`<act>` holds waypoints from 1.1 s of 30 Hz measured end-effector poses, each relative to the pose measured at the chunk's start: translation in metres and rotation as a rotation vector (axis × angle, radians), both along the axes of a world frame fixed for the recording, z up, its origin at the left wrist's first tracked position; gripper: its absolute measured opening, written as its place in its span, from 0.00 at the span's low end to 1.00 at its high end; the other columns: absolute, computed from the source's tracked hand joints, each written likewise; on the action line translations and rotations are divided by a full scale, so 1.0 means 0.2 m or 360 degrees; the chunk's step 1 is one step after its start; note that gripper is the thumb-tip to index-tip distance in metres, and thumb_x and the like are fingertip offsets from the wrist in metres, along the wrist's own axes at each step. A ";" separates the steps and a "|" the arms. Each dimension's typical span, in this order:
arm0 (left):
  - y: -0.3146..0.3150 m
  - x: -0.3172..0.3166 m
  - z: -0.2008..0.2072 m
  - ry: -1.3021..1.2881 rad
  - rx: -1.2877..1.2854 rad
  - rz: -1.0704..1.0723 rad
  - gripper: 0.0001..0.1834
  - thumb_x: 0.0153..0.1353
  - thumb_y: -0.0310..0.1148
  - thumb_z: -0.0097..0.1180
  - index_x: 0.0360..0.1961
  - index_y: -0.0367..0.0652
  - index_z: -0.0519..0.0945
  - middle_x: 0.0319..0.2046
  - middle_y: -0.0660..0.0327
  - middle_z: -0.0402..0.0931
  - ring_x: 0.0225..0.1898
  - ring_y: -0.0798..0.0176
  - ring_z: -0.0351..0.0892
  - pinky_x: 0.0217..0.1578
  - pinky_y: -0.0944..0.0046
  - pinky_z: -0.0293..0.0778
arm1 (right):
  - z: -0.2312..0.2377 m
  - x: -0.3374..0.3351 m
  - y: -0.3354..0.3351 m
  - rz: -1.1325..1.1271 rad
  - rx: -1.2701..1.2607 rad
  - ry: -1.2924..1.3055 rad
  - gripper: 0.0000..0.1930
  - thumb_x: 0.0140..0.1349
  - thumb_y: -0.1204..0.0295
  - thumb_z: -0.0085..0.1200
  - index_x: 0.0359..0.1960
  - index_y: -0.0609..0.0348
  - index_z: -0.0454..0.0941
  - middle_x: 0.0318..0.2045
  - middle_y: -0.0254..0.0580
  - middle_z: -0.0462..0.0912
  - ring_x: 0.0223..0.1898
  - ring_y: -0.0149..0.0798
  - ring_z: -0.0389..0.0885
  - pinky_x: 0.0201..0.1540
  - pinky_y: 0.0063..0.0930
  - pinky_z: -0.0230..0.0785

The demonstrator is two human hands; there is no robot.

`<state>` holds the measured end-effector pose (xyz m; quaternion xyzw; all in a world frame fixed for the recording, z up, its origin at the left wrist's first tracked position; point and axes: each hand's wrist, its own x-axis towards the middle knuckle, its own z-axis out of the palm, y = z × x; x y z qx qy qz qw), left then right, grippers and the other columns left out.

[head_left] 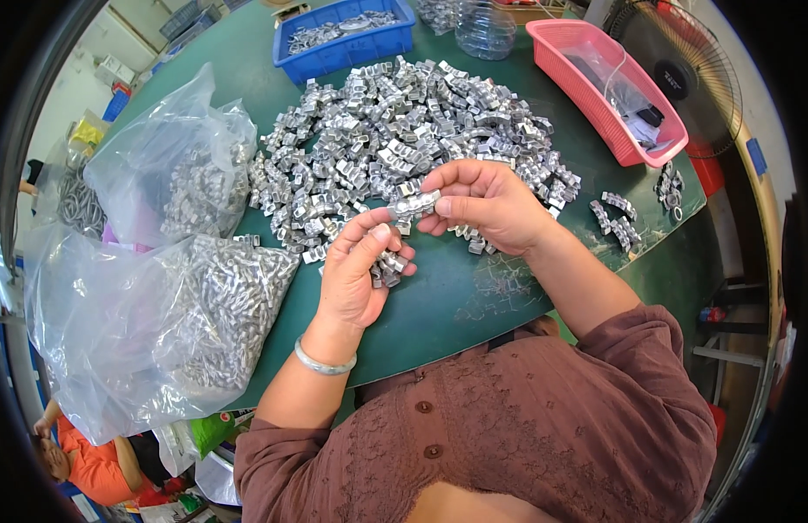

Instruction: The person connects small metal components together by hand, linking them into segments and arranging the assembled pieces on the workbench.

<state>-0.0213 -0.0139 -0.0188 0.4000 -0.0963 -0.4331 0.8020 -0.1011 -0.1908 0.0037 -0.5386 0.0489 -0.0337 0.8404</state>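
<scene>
In front of my chest, my right hand [493, 207] pinches a short strip of joined silver metal links [414, 206] between thumb and fingers. The tip of my left hand's index finger meets the strip's left end. Curled fingers of my left hand [350, 272] also cradle a few loose metal links [389, 268] against the palm. Just beyond both hands spreads a large heap of similar silver links [369, 131] on the green table [448, 301].
Clear plastic bags of small metal parts [221, 301] crowd the left side. A blue bin [343, 59] stands at the back. At the right are a pink basket [626, 131], a fan [674, 78] and several separate link strips [617, 222]. Another person [95, 462] is at lower left.
</scene>
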 end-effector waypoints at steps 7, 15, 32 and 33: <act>-0.01 -0.02 0.01 -0.0125 0.0185 -0.0005 0.08 0.55 0.31 0.50 0.36 0.42 0.73 0.22 0.63 0.70 0.24 0.66 0.73 0.22 0.67 0.72 | 0.00 -0.01 0.04 0.0103 0.0115 0.0038 0.08 0.55 0.79 0.47 0.37 0.65 0.71 0.30 0.43 0.78 0.30 0.32 0.77 0.35 0.23 0.71; 0.00 -0.02 0.01 -0.0119 0.0154 -0.0035 0.06 0.55 0.31 0.49 0.34 0.42 0.73 0.21 0.63 0.70 0.23 0.66 0.73 0.21 0.67 0.71 | -0.01 -0.02 0.03 0.0172 0.0216 0.0114 0.07 0.56 0.77 0.46 0.36 0.65 0.71 0.29 0.42 0.77 0.28 0.32 0.78 0.32 0.22 0.71; 0.00 -0.02 0.01 -0.0022 0.0134 -0.0113 0.08 0.55 0.28 0.49 0.35 0.37 0.72 0.22 0.60 0.71 0.23 0.65 0.73 0.21 0.67 0.72 | 0.02 -0.06 0.00 0.0220 -0.0082 0.0192 0.09 0.54 0.77 0.49 0.37 0.65 0.71 0.28 0.41 0.78 0.28 0.30 0.77 0.32 0.20 0.70; 0.00 -0.02 0.02 -0.0012 0.0171 -0.0088 0.08 0.55 0.28 0.49 0.36 0.36 0.71 0.22 0.60 0.71 0.23 0.64 0.73 0.21 0.66 0.72 | 0.01 -0.06 0.00 0.0245 -0.0267 0.0126 0.10 0.53 0.77 0.51 0.37 0.65 0.71 0.27 0.39 0.78 0.27 0.29 0.77 0.33 0.18 0.69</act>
